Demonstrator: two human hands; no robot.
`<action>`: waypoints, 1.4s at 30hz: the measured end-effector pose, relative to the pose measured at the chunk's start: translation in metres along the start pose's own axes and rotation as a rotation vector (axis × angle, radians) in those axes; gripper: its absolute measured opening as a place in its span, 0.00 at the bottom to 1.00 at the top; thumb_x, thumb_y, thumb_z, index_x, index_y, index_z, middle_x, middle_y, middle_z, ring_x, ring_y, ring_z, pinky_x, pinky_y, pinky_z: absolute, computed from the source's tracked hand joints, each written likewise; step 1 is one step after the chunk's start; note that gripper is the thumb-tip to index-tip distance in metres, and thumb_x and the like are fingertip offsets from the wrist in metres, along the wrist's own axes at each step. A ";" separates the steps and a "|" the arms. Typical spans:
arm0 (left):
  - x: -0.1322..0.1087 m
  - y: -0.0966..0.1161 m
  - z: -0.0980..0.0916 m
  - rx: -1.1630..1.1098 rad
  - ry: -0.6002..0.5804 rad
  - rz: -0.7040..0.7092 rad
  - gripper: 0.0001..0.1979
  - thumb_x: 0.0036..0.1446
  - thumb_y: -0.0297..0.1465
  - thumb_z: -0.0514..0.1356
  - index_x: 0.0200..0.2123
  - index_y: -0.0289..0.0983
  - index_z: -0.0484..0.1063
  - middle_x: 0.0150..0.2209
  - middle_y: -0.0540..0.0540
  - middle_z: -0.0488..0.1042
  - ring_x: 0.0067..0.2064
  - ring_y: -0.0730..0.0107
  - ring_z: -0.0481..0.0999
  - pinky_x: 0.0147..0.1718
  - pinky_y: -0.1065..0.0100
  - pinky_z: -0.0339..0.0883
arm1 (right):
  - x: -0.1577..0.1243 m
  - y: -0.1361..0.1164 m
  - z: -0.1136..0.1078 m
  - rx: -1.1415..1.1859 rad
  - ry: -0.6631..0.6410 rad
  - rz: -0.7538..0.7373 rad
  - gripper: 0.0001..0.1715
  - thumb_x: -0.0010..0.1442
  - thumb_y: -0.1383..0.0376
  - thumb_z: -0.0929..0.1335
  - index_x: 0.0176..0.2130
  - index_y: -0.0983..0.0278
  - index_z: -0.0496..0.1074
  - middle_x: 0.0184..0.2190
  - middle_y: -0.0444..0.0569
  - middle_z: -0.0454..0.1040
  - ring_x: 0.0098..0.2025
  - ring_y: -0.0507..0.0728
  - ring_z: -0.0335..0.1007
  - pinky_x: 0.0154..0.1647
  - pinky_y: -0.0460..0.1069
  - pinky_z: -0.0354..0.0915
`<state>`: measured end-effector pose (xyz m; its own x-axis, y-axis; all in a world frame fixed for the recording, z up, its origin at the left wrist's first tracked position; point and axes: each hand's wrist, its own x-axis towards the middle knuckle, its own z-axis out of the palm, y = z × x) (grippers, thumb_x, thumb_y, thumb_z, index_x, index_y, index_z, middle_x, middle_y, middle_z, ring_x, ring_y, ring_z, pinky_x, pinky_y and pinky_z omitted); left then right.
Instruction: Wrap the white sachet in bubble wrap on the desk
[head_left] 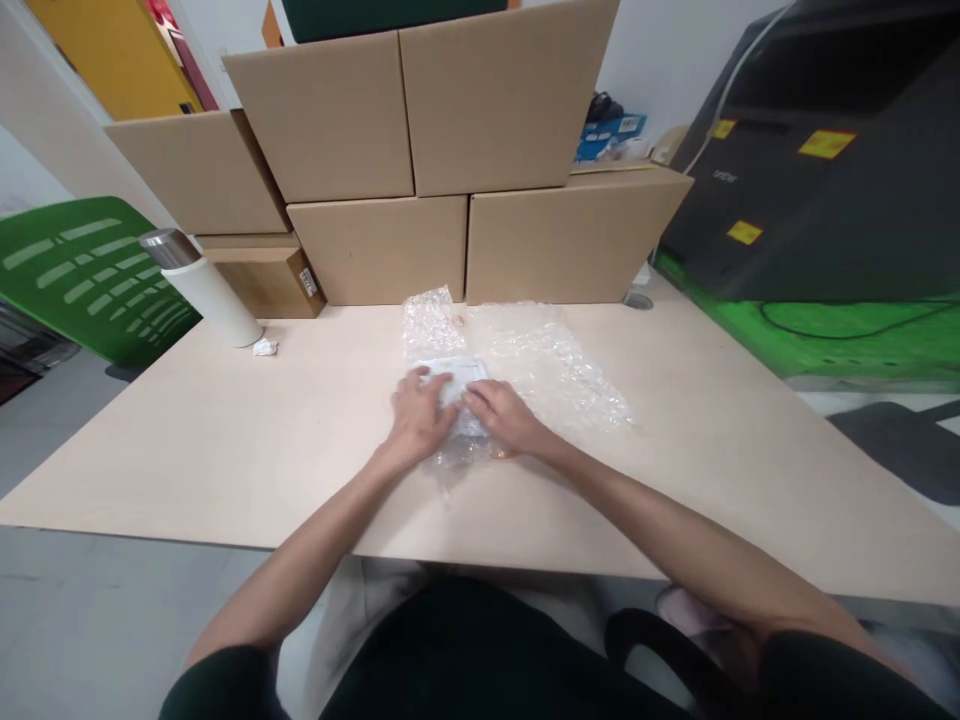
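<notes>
A small whitish flat item (466, 371) lies on clear bubble wrap (431, 325) near the middle of the table. More wrap (555, 360) spreads out to its right, and some sticks out below the hands. My left hand (424, 408) rests on the item's left side with its fingers spread, palm down. On the right side, my right hand (504, 412) has its thumb and fingers together at the item and wrap. What lies beneath its fingers is partly hidden.
Cardboard boxes (379, 250) are stacked along the far edge of the table (225, 450). At the left stand a white bottle (217, 300) and a crumpled white scrap (265, 347). A black machine (810, 180) on a green surface is at the right.
</notes>
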<state>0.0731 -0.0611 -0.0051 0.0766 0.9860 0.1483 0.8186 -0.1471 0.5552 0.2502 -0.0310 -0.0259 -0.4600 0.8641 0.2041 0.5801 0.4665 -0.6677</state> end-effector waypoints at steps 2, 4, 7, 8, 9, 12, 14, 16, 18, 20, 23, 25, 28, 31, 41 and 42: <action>-0.003 -0.012 -0.008 -0.233 0.164 -0.216 0.29 0.54 0.34 0.65 0.59 0.37 0.67 0.56 0.35 0.64 0.57 0.46 0.66 0.56 0.47 0.61 | 0.003 -0.007 0.007 -0.068 -0.018 -0.001 0.19 0.70 0.59 0.57 0.40 0.64 0.72 0.41 0.56 0.77 0.51 0.62 0.71 0.57 0.58 0.58; -0.005 -0.021 -0.019 -0.608 0.158 -0.410 0.33 0.53 0.32 0.65 0.61 0.33 0.61 0.49 0.36 0.69 0.47 0.56 0.74 0.47 0.55 0.68 | 0.004 -0.012 0.009 -0.079 -0.015 -0.001 0.20 0.71 0.57 0.57 0.39 0.63 0.72 0.41 0.54 0.77 0.51 0.61 0.70 0.58 0.58 0.57; -0.007 -0.020 -0.031 -1.079 0.095 -0.503 0.33 0.52 0.30 0.66 0.59 0.32 0.59 0.37 0.43 0.74 0.32 0.68 0.74 0.34 0.65 0.68 | 0.003 -0.015 0.003 0.040 -0.019 0.026 0.21 0.71 0.54 0.58 0.40 0.62 0.72 0.43 0.53 0.77 0.51 0.61 0.71 0.57 0.58 0.58; -0.006 -0.015 -0.033 -1.153 0.103 -0.474 0.31 0.51 0.30 0.67 0.57 0.32 0.60 0.36 0.44 0.74 0.31 0.70 0.73 0.32 0.67 0.67 | 0.002 -0.015 -0.001 0.118 -0.023 0.054 0.21 0.70 0.52 0.58 0.41 0.61 0.73 0.43 0.52 0.78 0.50 0.61 0.71 0.56 0.58 0.59; -0.005 -0.009 -0.033 -1.187 0.116 -0.428 0.29 0.50 0.31 0.67 0.55 0.33 0.63 0.36 0.45 0.74 0.31 0.70 0.74 0.32 0.68 0.67 | 0.001 -0.015 -0.006 0.205 -0.024 0.092 0.22 0.69 0.50 0.59 0.42 0.60 0.74 0.44 0.51 0.78 0.49 0.61 0.72 0.54 0.57 0.61; 0.003 0.014 -0.023 -1.114 0.112 -0.237 0.21 0.51 0.36 0.67 0.48 0.37 0.71 0.42 0.45 0.77 0.38 0.69 0.76 0.39 0.67 0.68 | -0.004 -0.008 -0.023 0.445 0.010 0.217 0.23 0.66 0.46 0.62 0.46 0.58 0.75 0.47 0.49 0.78 0.50 0.60 0.72 0.51 0.55 0.65; 0.011 0.030 -0.009 -0.981 0.062 -0.098 0.18 0.55 0.38 0.63 0.48 0.38 0.73 0.46 0.44 0.77 0.45 0.64 0.76 0.45 0.64 0.67 | -0.008 0.003 -0.035 0.548 0.054 0.260 0.22 0.64 0.48 0.63 0.46 0.58 0.76 0.48 0.49 0.78 0.50 0.60 0.72 0.51 0.54 0.65; 0.021 0.044 0.008 -0.813 -0.006 0.049 0.19 0.58 0.38 0.59 0.52 0.40 0.73 0.52 0.43 0.76 0.53 0.59 0.73 0.50 0.59 0.66 | -0.013 0.020 -0.048 0.565 0.117 0.267 0.22 0.64 0.50 0.63 0.45 0.59 0.77 0.46 0.49 0.78 0.48 0.60 0.73 0.50 0.54 0.66; 0.031 0.057 0.026 -0.607 -0.068 0.201 0.22 0.59 0.37 0.57 0.56 0.41 0.71 0.60 0.42 0.71 0.60 0.54 0.67 0.56 0.54 0.61 | -0.019 0.041 -0.061 0.454 0.227 0.248 0.20 0.61 0.52 0.65 0.44 0.60 0.77 0.45 0.50 0.78 0.46 0.60 0.73 0.49 0.55 0.67; 0.039 0.069 0.045 -0.372 -0.114 0.313 0.24 0.61 0.37 0.56 0.61 0.42 0.68 0.66 0.42 0.64 0.65 0.51 0.61 0.60 0.50 0.55 | -0.026 0.062 -0.073 0.252 0.349 0.209 0.19 0.54 0.55 0.68 0.43 0.61 0.77 0.45 0.52 0.77 0.48 0.63 0.71 0.52 0.58 0.65; 0.046 0.085 0.071 -0.076 -0.177 0.353 0.25 0.65 0.40 0.52 0.64 0.45 0.64 0.69 0.45 0.59 0.65 0.46 0.57 0.60 0.44 0.53 | -0.039 0.090 -0.085 -0.008 0.438 0.182 0.20 0.47 0.60 0.71 0.41 0.63 0.77 0.46 0.56 0.77 0.51 0.66 0.68 0.57 0.61 0.61; 0.049 0.092 0.085 0.048 -0.195 0.361 0.24 0.67 0.40 0.50 0.65 0.46 0.63 0.69 0.46 0.59 0.65 0.43 0.57 0.58 0.43 0.53 | -0.045 0.102 -0.089 -0.089 0.475 0.202 0.18 0.49 0.62 0.69 0.41 0.63 0.77 0.46 0.57 0.76 0.53 0.67 0.67 0.59 0.62 0.59; 0.050 0.096 0.097 0.158 -0.184 0.393 0.23 0.67 0.40 0.51 0.64 0.46 0.65 0.68 0.45 0.61 0.65 0.41 0.56 0.58 0.42 0.51 | -0.043 0.112 -0.094 -0.024 0.507 0.312 0.15 0.55 0.61 0.65 0.40 0.63 0.77 0.45 0.56 0.77 0.52 0.65 0.68 0.57 0.60 0.60; 0.050 0.094 0.102 0.210 -0.167 0.420 0.23 0.67 0.40 0.52 0.63 0.46 0.65 0.68 0.46 0.61 0.66 0.41 0.56 0.59 0.43 0.50 | -0.026 0.111 -0.099 0.215 0.430 0.442 0.16 0.60 0.56 0.65 0.37 0.63 0.76 0.38 0.51 0.78 0.43 0.61 0.71 0.49 0.56 0.65; 0.046 0.081 0.105 0.147 -0.113 0.473 0.23 0.67 0.42 0.52 0.62 0.47 0.67 0.67 0.47 0.64 0.64 0.45 0.57 0.59 0.46 0.51 | 0.030 0.076 -0.100 0.911 0.235 0.560 0.19 0.37 0.67 0.80 0.26 0.65 0.70 0.21 0.44 0.74 0.27 0.55 0.71 0.30 0.49 0.66; 0.047 0.079 0.101 0.122 -0.094 0.483 0.23 0.67 0.42 0.52 0.63 0.47 0.66 0.67 0.47 0.63 0.65 0.47 0.57 0.59 0.47 0.51 | 0.027 0.072 -0.098 0.912 0.245 0.552 0.17 0.38 0.68 0.80 0.26 0.65 0.71 0.22 0.45 0.75 0.27 0.55 0.71 0.31 0.49 0.67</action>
<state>0.1985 -0.0185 -0.0367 0.5098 0.8110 0.2871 0.7369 -0.5838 0.3408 0.3455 0.0448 0.0021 -0.0844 0.9725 -0.2170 -0.0973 -0.2248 -0.9695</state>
